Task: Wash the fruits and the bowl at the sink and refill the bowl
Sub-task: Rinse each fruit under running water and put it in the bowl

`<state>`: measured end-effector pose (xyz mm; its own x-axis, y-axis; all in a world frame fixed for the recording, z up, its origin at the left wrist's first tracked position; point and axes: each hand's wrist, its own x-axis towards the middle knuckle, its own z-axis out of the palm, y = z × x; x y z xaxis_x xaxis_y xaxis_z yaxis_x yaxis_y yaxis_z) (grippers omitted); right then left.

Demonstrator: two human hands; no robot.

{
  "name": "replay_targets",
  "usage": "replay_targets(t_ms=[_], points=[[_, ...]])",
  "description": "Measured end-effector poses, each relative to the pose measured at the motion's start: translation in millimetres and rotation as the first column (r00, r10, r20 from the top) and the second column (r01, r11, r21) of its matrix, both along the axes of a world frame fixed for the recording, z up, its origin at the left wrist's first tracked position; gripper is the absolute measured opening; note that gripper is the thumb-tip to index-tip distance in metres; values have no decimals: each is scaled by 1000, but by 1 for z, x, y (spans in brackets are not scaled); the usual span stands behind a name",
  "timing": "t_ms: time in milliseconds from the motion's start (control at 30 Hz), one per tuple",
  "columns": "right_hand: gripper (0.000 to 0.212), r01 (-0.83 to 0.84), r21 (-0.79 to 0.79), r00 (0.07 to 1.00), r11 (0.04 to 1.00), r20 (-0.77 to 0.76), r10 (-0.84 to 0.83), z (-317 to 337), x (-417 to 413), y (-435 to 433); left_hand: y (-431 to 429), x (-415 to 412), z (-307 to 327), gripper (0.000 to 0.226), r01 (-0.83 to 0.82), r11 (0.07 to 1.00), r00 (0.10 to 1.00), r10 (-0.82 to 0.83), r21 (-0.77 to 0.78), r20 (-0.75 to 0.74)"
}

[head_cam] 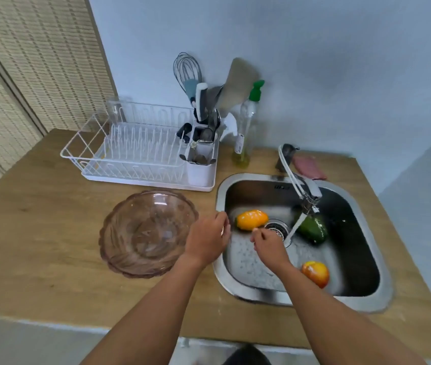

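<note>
The three fruits lie in the sink so that the water can reach them. The orange-yellow fruit is beside the drain, the green fruit is just beside the stream from the running tap, and the red-and-yellow fruit is at the near side. Our left hand is over the left rim and our right hand is just beside the orange-yellow fruit. Both have the fingers loosely bent and hold nothing. We judge that this fruit is the next one to wash. The clear brownish bowl stands empty on the bench, left of the sink, not yet refilled.
</note>
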<state>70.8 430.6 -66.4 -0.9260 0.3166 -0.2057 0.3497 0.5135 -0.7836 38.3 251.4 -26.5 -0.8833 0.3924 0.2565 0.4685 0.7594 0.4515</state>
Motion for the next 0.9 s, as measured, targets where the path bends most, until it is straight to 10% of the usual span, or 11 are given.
replay_targets(t_ms=[400,500,667,900], points=[[24,97,228,932,969,320,-168,-26,45,124,100,-5,-57,19,106,994,908,-80,-41,411],[53,-43,353,890,935,438,-124,-30,51,146,116,-4,-72,25,93,995,864,-58,-46,500],[87,-197,212,789,957,614,26,-44,45,171,135,-6,-88,31,80,992,798,-3,-101,603],[83,-238,111,773,965,623,119,-62,28,182,154,-14,-104,42,-149,988,697,139,-48,703]])
